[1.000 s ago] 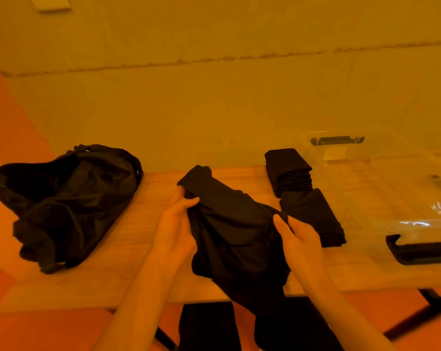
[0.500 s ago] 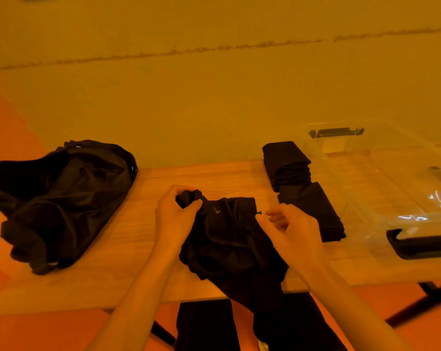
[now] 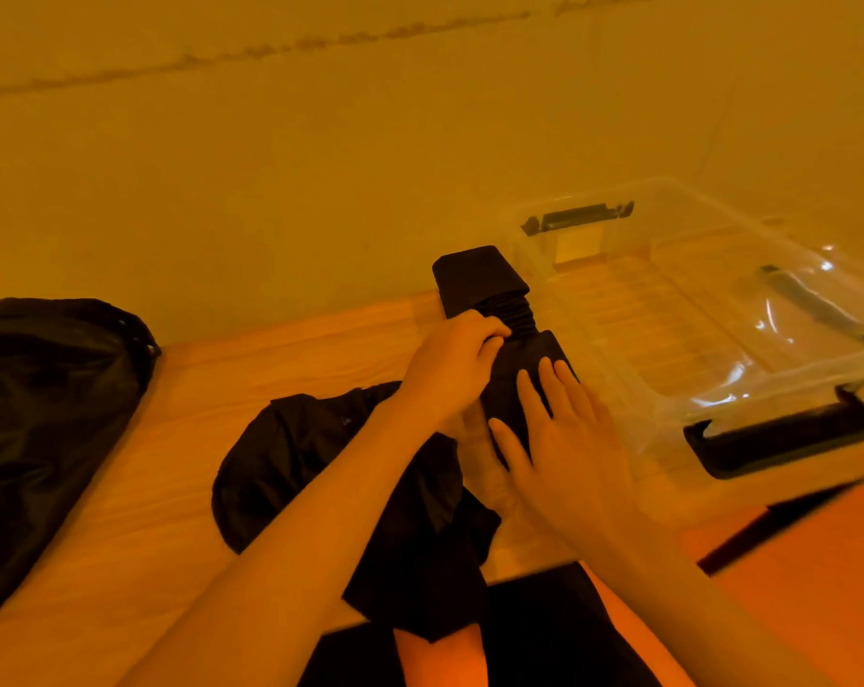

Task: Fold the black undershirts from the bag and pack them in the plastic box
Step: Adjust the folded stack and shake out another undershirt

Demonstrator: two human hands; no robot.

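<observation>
Undershirts folded into a pile (image 3: 509, 384) sit on the table (image 3: 271, 359), just beside the clear plastic box (image 3: 667, 314). The left hand (image 3: 452, 369) grips the pile's far end with curled fingers; the right hand (image 3: 563, 438) rests flat on top. A loose undershirt (image 3: 296, 458) lies under the left forearm.

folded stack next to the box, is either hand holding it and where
The left hand curls its fingers round the far left corner of the near folded stack; the right hand only lies flat on top, pressing.
</observation>
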